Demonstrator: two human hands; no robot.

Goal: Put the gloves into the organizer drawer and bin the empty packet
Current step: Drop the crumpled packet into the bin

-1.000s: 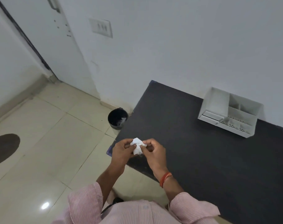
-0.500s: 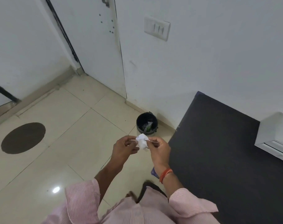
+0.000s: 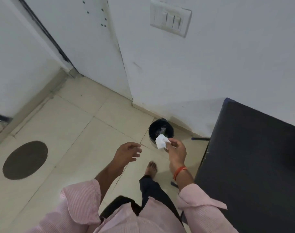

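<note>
My right hand (image 3: 176,151) pinches a crumpled white packet (image 3: 161,141) and holds it just over the near rim of a small black bin (image 3: 160,129) on the floor. Some scraps lie inside the bin. My left hand (image 3: 128,153) hovers to the left of the packet with its fingers loosely apart and nothing in them. The organizer and the gloves are out of view.
The dark table (image 3: 254,157) fills the right side, its corner close to the bin. The bin stands against the white wall beside a door (image 3: 86,47). My bare foot (image 3: 151,169) steps on the tiled floor. A dark round patch (image 3: 25,159) marks the floor left.
The view has turned left and down toward the bin. My left hand has let go of the packet and dropped away; my right hand has carried the packet out over the bin's rim.
</note>
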